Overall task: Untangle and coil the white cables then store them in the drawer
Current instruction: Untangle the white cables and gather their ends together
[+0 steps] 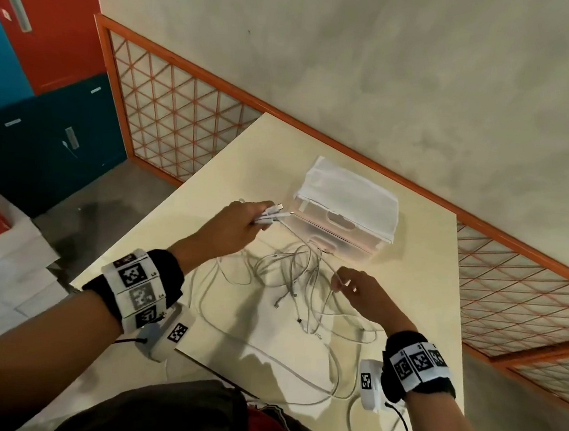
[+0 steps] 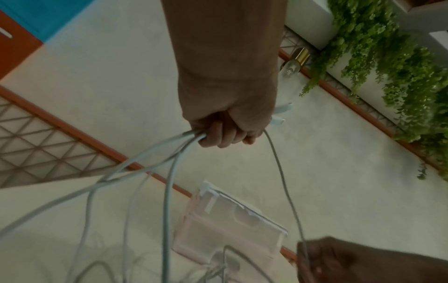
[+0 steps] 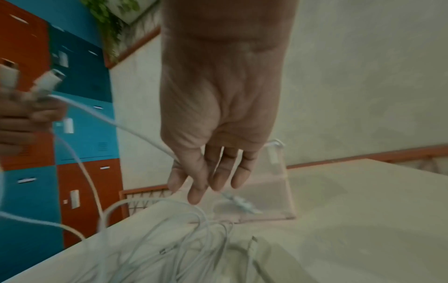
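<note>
Head view first: the person's left hand, just left of frame centre, has its fingers curled tight round a bunch of plug ends, all sticking out toward the drawer unit. That's a small translucent plastic box with two drawers, both looking closed, sitting centre frame on the pale, smooth desk. The white cables are mostly still a loose tangle of thin, rubbery loops on the desk between the two hands, with a few strands trailing off the near edge at the bottom. The right hand, right of centre, pinches one thin strand between thumb and fingertips. So my guess is it's early days: ends being gathered, nothing coiled, nothing stored.

Left wrist view: fist in the middle of the frame, clamped on several cables that fan down toward the lower left. One thinner strand runs to the other hand at lower right. The frosted drawer front with its scooped handle sits bottom centre.

Right wrist view: fingers pointing down, mostly straight and slightly spread. A strand passes by the thumb, but the pinch itself is hard to make out here. The tangle lies along the bottom.
</note>
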`<state>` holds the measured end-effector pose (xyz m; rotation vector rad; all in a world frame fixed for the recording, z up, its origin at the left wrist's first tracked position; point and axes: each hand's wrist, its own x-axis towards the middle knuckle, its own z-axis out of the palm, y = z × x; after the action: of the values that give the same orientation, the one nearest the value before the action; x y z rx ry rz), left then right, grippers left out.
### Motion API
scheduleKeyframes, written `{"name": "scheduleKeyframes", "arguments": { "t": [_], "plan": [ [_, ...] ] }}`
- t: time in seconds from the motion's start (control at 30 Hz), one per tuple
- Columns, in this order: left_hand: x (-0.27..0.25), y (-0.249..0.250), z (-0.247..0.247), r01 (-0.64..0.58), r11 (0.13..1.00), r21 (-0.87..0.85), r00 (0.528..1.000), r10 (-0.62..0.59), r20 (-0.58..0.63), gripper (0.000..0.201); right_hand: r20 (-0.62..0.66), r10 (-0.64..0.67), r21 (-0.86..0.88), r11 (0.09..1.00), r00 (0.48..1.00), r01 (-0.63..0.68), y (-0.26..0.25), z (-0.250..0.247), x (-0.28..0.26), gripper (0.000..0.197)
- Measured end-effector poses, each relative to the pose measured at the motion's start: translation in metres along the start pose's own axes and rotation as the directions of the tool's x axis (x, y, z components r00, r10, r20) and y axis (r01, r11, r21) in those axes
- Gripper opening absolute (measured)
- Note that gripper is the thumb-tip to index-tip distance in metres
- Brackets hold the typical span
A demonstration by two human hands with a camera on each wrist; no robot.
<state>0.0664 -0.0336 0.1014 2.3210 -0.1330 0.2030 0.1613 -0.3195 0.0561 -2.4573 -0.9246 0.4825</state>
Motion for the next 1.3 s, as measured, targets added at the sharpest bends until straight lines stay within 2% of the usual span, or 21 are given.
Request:
{"name": "scheduleKeyframes", "arguments": {
  "t": [0.13, 0.2, 0.23, 0.3, 0.37, 0.43, 0.47, 0.5, 0.53, 0.57, 0.6, 0.67, 0.73, 0.8, 0.87, 0.93, 1.0, 1.03, 1.1, 1.2, 1.3],
  "plan": [
    [-0.006, -0.007, -0.007, 0.088, 0.992, 0.092, 0.993, -0.095, 0.071, 0.010, -0.038, 0.121, -0.007, 0.993, 0.992, -0.121, 0.015, 0.005, -0.007, 0.045],
    [-0.010, -0.008, -0.009, 0.152, 0.977, 0.152, 0.959, -0.183, 0.216, 0.013, -0.091, 0.167, 0.064, 0.985, 0.982, -0.162, 0.016, 0.002, -0.010, 0.040],
    [-0.012, -0.010, -0.009, 0.181, 0.965, 0.192, 0.921, -0.235, 0.311, 0.016, -0.095, 0.173, 0.119, 0.980, 0.980, -0.161, 0.015, -0.001, -0.012, 0.035],
    [-0.016, -0.014, -0.011, 0.182, 0.933, 0.311, 0.794, -0.326, 0.513, 0.025, -0.005, 0.177, 0.221, 0.960, 0.984, -0.172, 0.009, -0.008, -0.017, 0.020],
    [-0.021, -0.019, -0.014, 0.177, 0.899, 0.402, 0.613, -0.420, 0.670, 0.030, 0.189, 0.189, 0.268, 0.934, 0.964, -0.236, 0.001, -0.011, -0.024, 0.007],
    [-0.028, -0.022, -0.011, 0.252, 0.874, 0.414, 0.416, -0.485, 0.769, 0.041, 0.406, 0.242, 0.217, 0.911, 0.881, -0.350, -0.001, -0.003, -0.029, 0.010],
    [-0.032, -0.023, -0.008, 0.288, 0.864, 0.412, 0.344, -0.495, 0.798, 0.043, 0.497, 0.284, 0.152, 0.902, 0.820, -0.404, 0.004, 0.005, -0.031, 0.018],
    [-0.035, -0.023, -0.003, 0.313, 0.857, 0.408, 0.297, -0.497, 0.815, 0.044, 0.560, 0.335, 0.076, 0.890, 0.758, -0.449, 0.009, 0.014, -0.033, 0.026],
    [-0.039, -0.022, 0.002, 0.334, 0.853, 0.401, 0.275, -0.495, 0.824, 0.044, 0.590, 0.384, 0.007, 0.878, 0.711, -0.479, 0.015, 0.025, -0.034, 0.034],
    [-0.041, -0.022, 0.007, 0.354, 0.851, 0.388, 0.271, -0.491, 0.828, 0.043, 0.588, 0.421, -0.038, 0.867, 0.691, -0.496, 0.020, 0.034, -0.035, 0.039],
    [-0.043, -0.021, 0.010, 0.374, 0.850, 0.370, 0.279, -0.484, 0.830, 0.043, 0.558, 0.444, -0.055, 0.863, 0.701, -0.503, 0.024, 0.042, -0.034, 0.037],
    [-0.045, -0.019, 0.013, 0.410, 0.850, 0.332, 0.284, -0.465, 0.839, 0.044, 0.434, 0.458, -0.071, 0.876, 0.776, -0.478, 0.024, 0.050, -0.029, 0.028],
    [-0.045, -0.015, 0.012, 0.421, 0.855, 0.305, 0.291, -0.445, 0.847, 0.044, 0.293, 0.438, -0.129, 0.899, 0.850, -0.418, 0.020, 0.054, -0.022, 0.033],
    [-0.044, -0.012, 0.010, 0.418, 0.871, 0.260, 0.348, -0.417, 0.840, 0.039, 0.178, 0.400, -0.178, 0.912, 0.899, -0.371, 0.015, 0.060, -0.016, 0.039],
    [-0.042, -0.009, 0.008, 0.435, 0.882, 0.179, 0.431, -0.379, 0.819, 0.027, 0.097, 0.343, -0.042, 0.939, 0.934, -0.341, 0.013, 0.071, -0.011, 0.037],
    [-0.042, -0.010, 0.008, 0.447, 0.887, 0.117, 0.523, -0.366, 0.770, 0.029, 0.162, 0.267, 0.040, 0.960, 0.950, -0.276, 0.010, 0.083, -0.008, 0.028],
    [-0.043, -0.011, 0.007, 0.463, 0.883, 0.083, 0.574, -0.370, 0.731, 0.029, 0.287, 0.195, 0.002, 0.979, 0.938, -0.204, 0.013, 0.097, -0.007, 0.030],
    [-0.044, -0.012, 0.007, 0.471, 0.879, 0.069, 0.584, -0.370, 0.722, 0.029, 0.286, 0.190, 0.000, 0.980, 0.939, -0.198, 0.017, 0.102, -0.006, 0.032],
    [-0.046, -0.015, 0.008, 0.479, 0.877, 0.034, 0.615, -0.362, 0.700, 0.030, 0.183, 0.219, 0.045, 0.972, 0.959, -0.231, 0.022, 0.106, -0.005, 0.030],
    [-0.046, -0.018, 0.009, 0.491, 0.871, -0.005, 0.671, -0.375, 0.639, 0.027, -0.056, 0.070, 0.077, 0.995, 0.996, -0.065, 0.014, 0.091, 0.003, 0.018],
    [-0.042, -0.017, 0.011, 0.521, 0.849, -0.087, 0.727, -0.389, 0.566, 0.024, -0.298, 0.019, 0.128, 0.992, 0.954, 0.020, -0.013, 0.053, 0.012, 0.014]
  ]
}}
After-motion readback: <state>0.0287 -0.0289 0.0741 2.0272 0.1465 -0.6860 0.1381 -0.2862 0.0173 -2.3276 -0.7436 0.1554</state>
